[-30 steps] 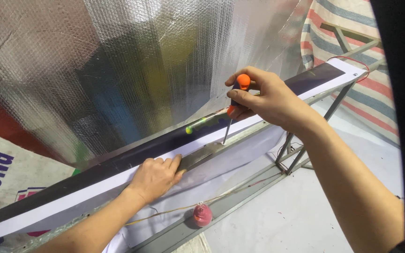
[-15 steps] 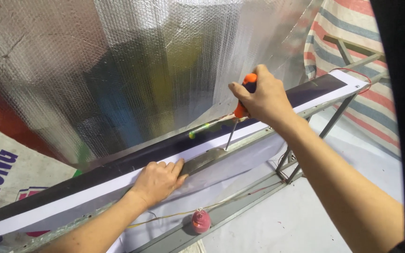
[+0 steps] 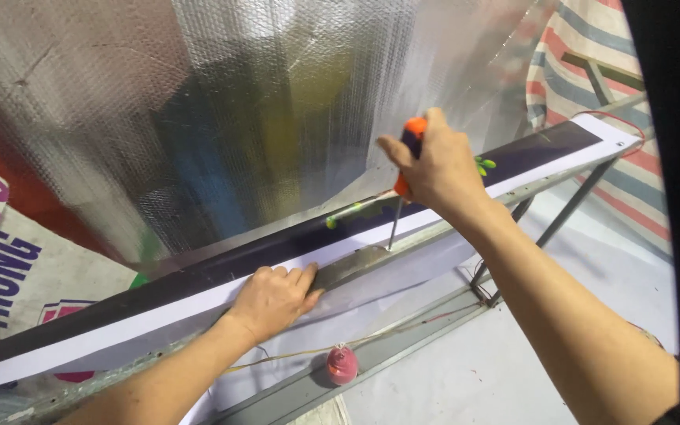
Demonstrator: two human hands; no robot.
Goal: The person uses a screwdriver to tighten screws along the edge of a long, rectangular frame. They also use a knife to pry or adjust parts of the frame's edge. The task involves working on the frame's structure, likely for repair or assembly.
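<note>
- An orange-handled screwdriver (image 3: pixel 404 169) is gripped in the closed right hand (image 3: pixel 434 169), its tip set on a metal bracket (image 3: pixel 352 264)
- The bracket, at 6 o'clock of that hand, is pressed flat by the open left hand (image 3: pixel 273 299)
- Fastening appears underway, not finished

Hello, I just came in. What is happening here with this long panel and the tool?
A person is working on a long panel with a black face and a white edge, lying on a metal frame. The right hand holds an orange screwdriver upright, its tip down on a small metal bracket at the panel's edge. The left hand presses flat on the edge beside that bracket. Silver foil sheeting hangs behind. A pink spool sits on the frame below.
</note>
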